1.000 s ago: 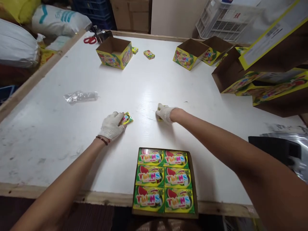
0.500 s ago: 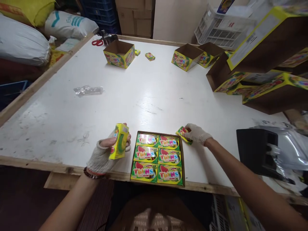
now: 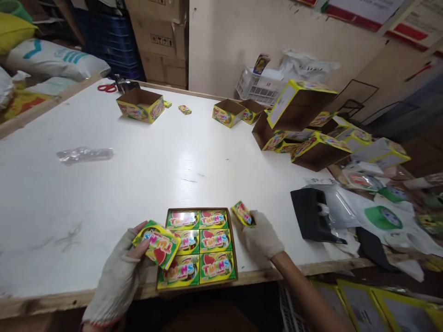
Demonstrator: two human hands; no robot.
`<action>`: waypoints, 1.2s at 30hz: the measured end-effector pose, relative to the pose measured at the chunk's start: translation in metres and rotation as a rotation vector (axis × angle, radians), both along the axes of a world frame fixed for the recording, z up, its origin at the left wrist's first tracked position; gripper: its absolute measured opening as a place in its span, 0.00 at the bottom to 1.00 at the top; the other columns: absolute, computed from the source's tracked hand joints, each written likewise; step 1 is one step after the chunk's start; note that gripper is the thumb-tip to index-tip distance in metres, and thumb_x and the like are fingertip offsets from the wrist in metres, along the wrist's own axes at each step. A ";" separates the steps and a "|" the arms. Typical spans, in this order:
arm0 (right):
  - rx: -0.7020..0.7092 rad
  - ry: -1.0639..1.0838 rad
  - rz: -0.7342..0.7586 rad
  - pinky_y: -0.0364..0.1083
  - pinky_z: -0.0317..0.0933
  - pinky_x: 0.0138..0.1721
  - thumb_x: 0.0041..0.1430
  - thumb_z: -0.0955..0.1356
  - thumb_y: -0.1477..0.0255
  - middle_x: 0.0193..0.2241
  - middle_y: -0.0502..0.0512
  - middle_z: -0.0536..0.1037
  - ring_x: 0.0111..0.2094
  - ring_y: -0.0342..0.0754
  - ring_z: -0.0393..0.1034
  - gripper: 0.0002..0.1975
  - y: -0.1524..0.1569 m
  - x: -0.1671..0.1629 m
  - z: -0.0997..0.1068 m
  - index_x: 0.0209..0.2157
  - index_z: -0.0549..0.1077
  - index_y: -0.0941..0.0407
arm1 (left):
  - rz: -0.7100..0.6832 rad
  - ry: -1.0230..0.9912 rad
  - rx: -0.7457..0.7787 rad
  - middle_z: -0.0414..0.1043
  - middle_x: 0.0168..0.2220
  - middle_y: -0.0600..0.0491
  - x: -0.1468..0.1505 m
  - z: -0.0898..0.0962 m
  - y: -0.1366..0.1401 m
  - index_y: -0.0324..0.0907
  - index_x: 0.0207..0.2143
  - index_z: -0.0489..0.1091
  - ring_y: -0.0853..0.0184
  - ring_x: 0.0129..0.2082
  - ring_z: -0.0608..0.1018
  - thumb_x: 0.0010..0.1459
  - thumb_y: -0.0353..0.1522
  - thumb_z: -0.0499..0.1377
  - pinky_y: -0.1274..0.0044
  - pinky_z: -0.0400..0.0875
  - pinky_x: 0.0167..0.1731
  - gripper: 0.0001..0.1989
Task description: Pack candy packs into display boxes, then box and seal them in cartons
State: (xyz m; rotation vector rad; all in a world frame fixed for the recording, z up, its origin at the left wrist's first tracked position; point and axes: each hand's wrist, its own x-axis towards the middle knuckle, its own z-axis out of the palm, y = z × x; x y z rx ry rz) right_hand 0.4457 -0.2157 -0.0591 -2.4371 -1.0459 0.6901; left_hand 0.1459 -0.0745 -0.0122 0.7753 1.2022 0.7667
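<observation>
My left hand [image 3: 126, 260], in a white knit glove with bare fingertips, is closed around a small yellow-green TWINS candy box [image 3: 159, 244]. Its printed face with a watermelon slice is turned up, over the left edge of the display box. My gloved right hand [image 3: 261, 233] grips a second small candy box [image 3: 242, 213] just right of the display box. Between my hands, at the table's front edge, lies the open display box [image 3: 236, 263], filled with several TWINS candy boxes [image 3: 216, 267] in two columns.
Empty display cartons [image 3: 140, 106] stand at the back, with more stacked at right [image 3: 321, 150]. A clear plastic wrapper [image 3: 85, 155] lies at left, red scissors [image 3: 107, 87] at the far corner. A black tape dispenser [image 3: 309, 214] sits at right.
The candy box in my left hand has turned from edge-on to face-up and come over the display box. My right hand has lifted its box's end. The view has swung right.
</observation>
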 end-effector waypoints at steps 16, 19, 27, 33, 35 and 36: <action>0.671 0.227 0.892 0.57 0.65 0.45 0.51 0.74 0.57 0.47 0.65 0.70 0.46 0.57 0.66 0.35 0.010 -0.102 0.006 0.56 0.64 0.57 | 0.042 -0.076 0.034 0.72 0.48 0.50 0.011 0.012 -0.011 0.44 0.52 0.66 0.67 0.39 0.79 0.45 0.36 0.71 0.80 0.79 0.33 0.31; 0.541 0.486 0.616 0.54 0.67 0.45 0.60 0.68 0.60 0.47 0.62 0.70 0.46 0.54 0.68 0.21 0.020 -0.092 0.022 0.52 0.65 0.54 | 0.012 -0.091 0.069 0.73 0.47 0.50 0.019 0.014 -0.011 0.43 0.51 0.67 0.68 0.39 0.79 0.47 0.36 0.69 0.82 0.79 0.32 0.28; 0.494 1.036 0.085 0.48 0.70 0.38 0.58 0.67 0.55 0.42 0.58 0.74 0.39 0.50 0.72 0.26 0.058 -0.094 0.060 0.52 0.59 0.54 | -0.100 -0.214 -0.002 0.74 0.44 0.49 0.047 0.022 -0.019 0.42 0.48 0.65 0.64 0.39 0.79 0.50 0.36 0.68 0.79 0.79 0.34 0.24; 0.655 1.051 0.103 0.48 0.67 0.46 0.58 0.69 0.60 0.49 0.56 0.71 0.45 0.47 0.71 0.29 0.054 -0.094 0.050 0.58 0.57 0.49 | -0.069 -0.090 0.064 0.72 0.50 0.48 0.051 0.021 -0.015 0.44 0.55 0.64 0.63 0.44 0.78 0.48 0.34 0.68 0.80 0.78 0.36 0.31; 0.590 1.037 0.142 0.46 0.68 0.40 0.55 0.70 0.61 0.40 0.52 0.74 0.38 0.46 0.71 0.23 0.054 -0.094 0.048 0.51 0.65 0.51 | -0.084 -0.123 0.045 0.71 0.52 0.49 0.052 0.020 -0.017 0.45 0.54 0.66 0.62 0.47 0.77 0.50 0.36 0.67 0.80 0.78 0.39 0.29; 0.563 1.048 0.147 0.45 0.69 0.37 0.53 0.71 0.61 0.38 0.52 0.74 0.36 0.46 0.71 0.22 0.054 -0.095 0.048 0.48 0.66 0.51 | -0.069 -0.151 0.020 0.71 0.52 0.50 0.053 0.020 -0.018 0.45 0.54 0.67 0.62 0.47 0.77 0.51 0.37 0.67 0.79 0.79 0.39 0.27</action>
